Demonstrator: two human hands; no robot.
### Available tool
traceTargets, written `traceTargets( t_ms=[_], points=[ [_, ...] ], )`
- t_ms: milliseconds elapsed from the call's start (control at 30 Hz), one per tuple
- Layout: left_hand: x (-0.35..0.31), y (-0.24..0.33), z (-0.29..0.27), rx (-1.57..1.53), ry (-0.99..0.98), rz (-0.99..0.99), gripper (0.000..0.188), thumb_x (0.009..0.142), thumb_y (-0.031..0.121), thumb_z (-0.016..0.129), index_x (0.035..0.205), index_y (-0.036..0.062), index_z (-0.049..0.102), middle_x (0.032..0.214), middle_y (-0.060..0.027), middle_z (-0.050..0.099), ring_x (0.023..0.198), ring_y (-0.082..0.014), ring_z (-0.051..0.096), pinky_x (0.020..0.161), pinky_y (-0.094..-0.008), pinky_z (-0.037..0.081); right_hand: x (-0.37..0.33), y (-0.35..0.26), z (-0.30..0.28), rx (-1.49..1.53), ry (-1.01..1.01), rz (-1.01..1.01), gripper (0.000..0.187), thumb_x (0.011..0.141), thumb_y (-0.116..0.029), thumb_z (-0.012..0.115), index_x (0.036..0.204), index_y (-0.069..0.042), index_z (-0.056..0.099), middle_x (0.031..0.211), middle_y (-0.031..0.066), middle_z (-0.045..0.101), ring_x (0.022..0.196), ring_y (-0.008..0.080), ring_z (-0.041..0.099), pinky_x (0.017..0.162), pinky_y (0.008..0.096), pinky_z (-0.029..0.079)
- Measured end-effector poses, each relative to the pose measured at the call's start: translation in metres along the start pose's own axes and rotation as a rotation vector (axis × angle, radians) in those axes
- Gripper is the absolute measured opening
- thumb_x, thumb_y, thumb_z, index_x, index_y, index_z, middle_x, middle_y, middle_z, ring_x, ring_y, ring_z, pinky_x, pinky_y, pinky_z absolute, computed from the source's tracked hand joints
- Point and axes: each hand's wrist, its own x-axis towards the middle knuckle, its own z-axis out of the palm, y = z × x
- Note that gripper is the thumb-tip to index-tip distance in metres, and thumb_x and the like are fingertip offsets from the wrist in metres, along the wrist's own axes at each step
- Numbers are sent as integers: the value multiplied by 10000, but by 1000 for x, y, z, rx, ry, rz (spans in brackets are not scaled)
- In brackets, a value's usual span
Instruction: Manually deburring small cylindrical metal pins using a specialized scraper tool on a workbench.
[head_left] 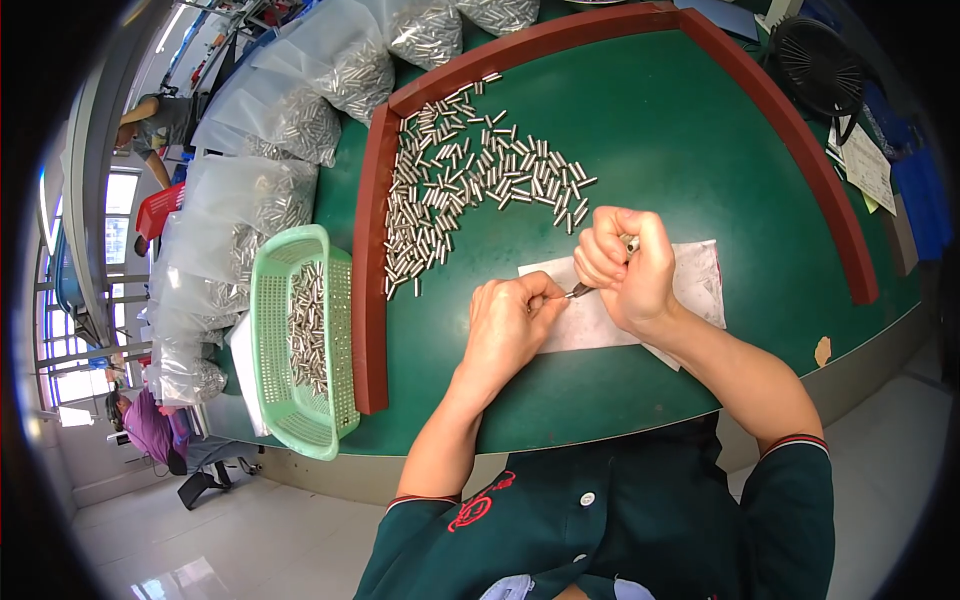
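At the far left, a person in purple (pixel 148 428) is sitting in the background. Clear plastic bags (pixel 285 190) filled with short metal pins are standing in a curved row along the tabletop (pixel 430 360). Nearer the wearer, a light green basket (pixel 344 340) is holding more pins, its right side standing just beside a red-brown rail (pixel 370 290). Inside that rail, loose pins (pixel 425 215) are lying scattered on the green surface, thinning out toward the right. The left hand (pixel 508 318) is pinching a small metal piece (pixel 570 295) between thumb and fingertips, holding it above the left part of a smudged white cloth (pixel 700 275). The right hand (pixel 626 265) is clenching around a slim tool (pixel 582 289), whose dark end is pointing at the metal piece; whether they are touching, I cannot tell. Farther right, beyond the rail, a black fan (pixel 818 68) is standing near a paper sheet (pixel 868 168).
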Motion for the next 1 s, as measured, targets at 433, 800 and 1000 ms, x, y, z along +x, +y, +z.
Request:
traceTargets(
  t_ms=[433, 800, 1000],
  points=[
    [2, 4, -1, -23, -6, -22, 81, 667, 91, 634, 647, 23, 595, 467, -105, 484, 453, -275, 496, 501, -354, 399, -12, 7, 7, -285, -125, -144, 353, 821, -254, 322, 507, -100, 277, 409, -20, 243, 390, 71, 190, 391, 237, 168],
    [3, -7, -12, -426, -67, -54, 95, 759, 91, 612, 772, 3, 577, 666, -18, 551, 589, -61, 476, 524, -209, 386, -12, 9, 6, -194, -76, -98, 347, 825, -250, 308, 511, -105, 274, 400, -10, 257, 368, 77, 177, 375, 243, 157],
    [15, -38, -29, -1619, -251, -144, 93, 813, 105, 563, 854, 56, 495, 743, -32, 478, 600, -65, 359, 491, -159, 313, -10, 9, 8, -122, -97, -96, 293, 788, -154, 296, 504, -86, 273, 413, -1, 263, 372, 70, 195, 365, 238, 155]
  ],
)
